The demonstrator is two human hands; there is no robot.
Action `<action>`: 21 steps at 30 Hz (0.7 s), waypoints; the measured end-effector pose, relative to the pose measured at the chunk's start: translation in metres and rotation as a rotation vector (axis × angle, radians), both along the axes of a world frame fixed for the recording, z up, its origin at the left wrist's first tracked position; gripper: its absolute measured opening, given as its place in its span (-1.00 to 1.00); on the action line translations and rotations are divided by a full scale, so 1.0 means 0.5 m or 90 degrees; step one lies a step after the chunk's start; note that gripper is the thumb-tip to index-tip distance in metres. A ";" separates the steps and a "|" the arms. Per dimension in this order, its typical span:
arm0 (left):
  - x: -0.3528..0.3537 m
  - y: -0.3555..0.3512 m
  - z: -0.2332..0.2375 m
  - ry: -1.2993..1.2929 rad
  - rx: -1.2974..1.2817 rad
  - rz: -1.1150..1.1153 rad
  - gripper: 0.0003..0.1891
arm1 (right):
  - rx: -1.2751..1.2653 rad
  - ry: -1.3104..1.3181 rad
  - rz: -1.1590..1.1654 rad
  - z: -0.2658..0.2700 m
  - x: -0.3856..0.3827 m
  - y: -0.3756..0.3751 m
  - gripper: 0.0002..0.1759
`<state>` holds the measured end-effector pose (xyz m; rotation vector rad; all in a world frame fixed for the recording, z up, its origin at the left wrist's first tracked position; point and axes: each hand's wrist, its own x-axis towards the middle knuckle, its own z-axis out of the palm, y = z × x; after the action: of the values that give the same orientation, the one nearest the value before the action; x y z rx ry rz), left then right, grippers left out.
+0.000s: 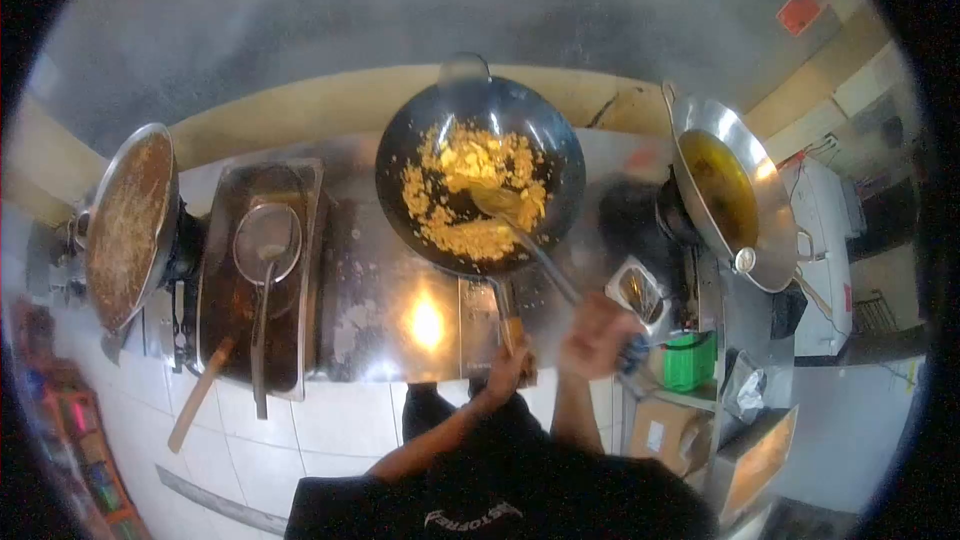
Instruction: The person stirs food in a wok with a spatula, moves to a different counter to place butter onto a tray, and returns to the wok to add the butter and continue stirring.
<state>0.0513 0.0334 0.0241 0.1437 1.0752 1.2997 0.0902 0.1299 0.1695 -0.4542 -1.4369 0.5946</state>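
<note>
A dark wok [400, 165] sits at the centre of the steel counter, with crumbly yellow-brown food [480, 238] spread inside it. My left hand [512, 368] is closed around the wok's handle [505, 305], at the counter's front edge. To its right, my right hand [598, 337], somewhat blurred, grips a long-handled metal ladle [550, 268]. The ladle's head rests among the food near the middle of the wok.
At the left, a large pan [130, 230] of brown contents stands beside a rectangular tray [312, 240] holding a strainer [268, 243]. On the right are a wide pan [770, 230] of yellow liquid, a small metal container [637, 292] and a green box [690, 362].
</note>
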 end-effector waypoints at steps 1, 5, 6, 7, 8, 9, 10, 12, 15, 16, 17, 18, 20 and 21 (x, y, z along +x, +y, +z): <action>-0.010 0.005 0.035 -0.002 0.010 0.003 -0.69 | -0.131 0.304 0.268 -0.010 -0.005 0.019 -0.65; 0.019 -0.013 -0.070 0.079 0.083 0.008 -0.72 | -0.209 0.118 -0.098 -0.078 -0.108 -0.014 -0.52; 0.053 -0.009 -0.169 0.086 0.109 0.053 -0.72 | -0.235 0.102 -0.036 -0.236 -0.041 -0.031 -0.52; 0.060 -0.010 -0.223 0.088 0.137 0.100 -0.73 | -0.160 0.033 0.032 -0.127 -0.034 -0.034 -0.52; -0.017 -0.008 -0.040 0.087 0.001 -0.084 -0.72 | -0.082 -0.031 0.110 -0.009 -0.029 -0.037 -0.53; -0.039 0.008 -0.042 0.087 0.002 -0.091 -0.72 | -0.009 -0.087 0.194 0.107 -0.025 -0.040 -0.54; -0.036 0.013 -0.042 0.107 0.075 -0.078 -0.70 | -0.014 -0.097 0.192 0.109 -0.022 -0.046 -0.54; -0.010 -0.030 -0.062 0.117 0.124 -0.081 -0.68 | -0.097 -0.024 0.231 0.105 -0.014 -0.095 -0.57; -0.016 -0.004 -0.067 -0.065 0.159 -0.047 -0.71 | -0.173 0.118 0.294 0.099 -0.051 -0.120 -0.61; -0.040 -0.010 -0.025 -0.013 0.030 -0.104 -0.71 | -0.195 0.152 0.326 0.104 -0.053 -0.114 -0.61; -0.044 0.009 0.027 -0.025 0.035 -0.094 -0.71 | -0.196 0.137 0.335 0.142 -0.053 -0.103 -0.61; -0.046 0.018 0.080 -0.376 0.248 0.052 -0.72 | -0.498 -0.108 0.250 0.188 -0.044 -0.102 -0.65; -0.002 0.007 0.035 -1.185 0.430 0.282 -0.73 | -0.780 -0.343 0.142 0.190 -0.042 -0.113 -0.68; -0.006 0.013 -0.001 -1.180 0.436 0.279 -0.73 | -0.590 -0.257 0.115 0.142 -0.039 -0.122 -0.75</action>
<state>0.0483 0.0397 0.0237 -0.7194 -0.9653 1.4211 0.0709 0.0689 0.2404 -1.2305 -1.5253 1.3810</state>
